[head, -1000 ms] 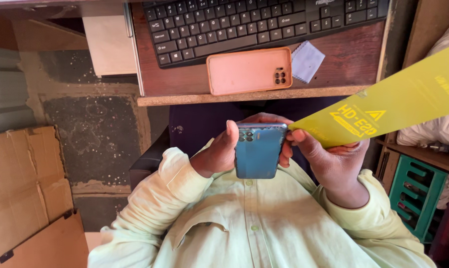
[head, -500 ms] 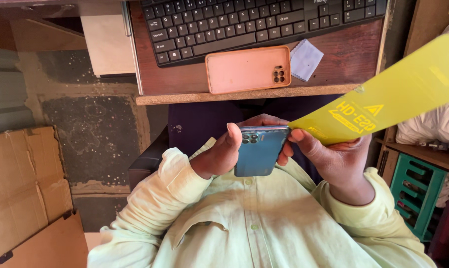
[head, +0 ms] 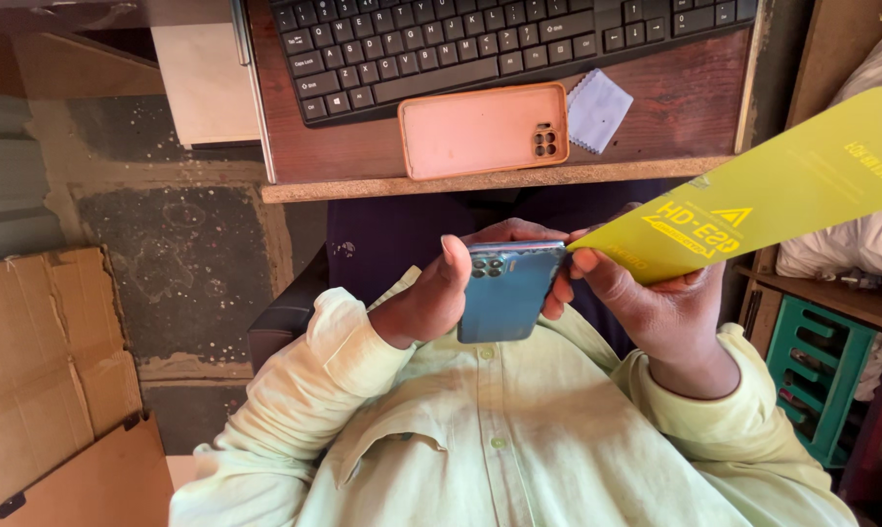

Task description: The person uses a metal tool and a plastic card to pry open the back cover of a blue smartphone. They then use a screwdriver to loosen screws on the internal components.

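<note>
A blue phone point(head: 504, 291) sits at the centre of the frame, above the lap of a person in a pale green shirt point(head: 500, 439), back side facing the camera with its camera cluster at the upper left corner; its long axis runs nearly up and down the frame, leaning a little to the right at the top. The left hand point(head: 431, 303) grips it from the left, the thumb pressed along the phone's left edge and the fingers curled round behind its top edge, so the phone lies just right of that palm. The right hand point(head: 646, 303) touches the phone's right edge with its fingertips and at the same time pinches the lower left end of a long yellow packet point(head: 763, 195), which stretches away to the upper right of the frame, its long axis slanting upward to the right. Above the hands, at the top of the frame, a wooden worktop point(head: 695, 98) carries a black keyboard point(head: 500, 39), a peach-coloured phone case point(head: 485, 129) lying flat with its long axis left to right and its camera cutout at the right, and a small pale cloth point(head: 600, 109) just right of the case. Flattened cardboard point(head: 51, 381) lies on the floor at the lower left, and a green crate point(head: 812, 376) stands at the lower right
</note>
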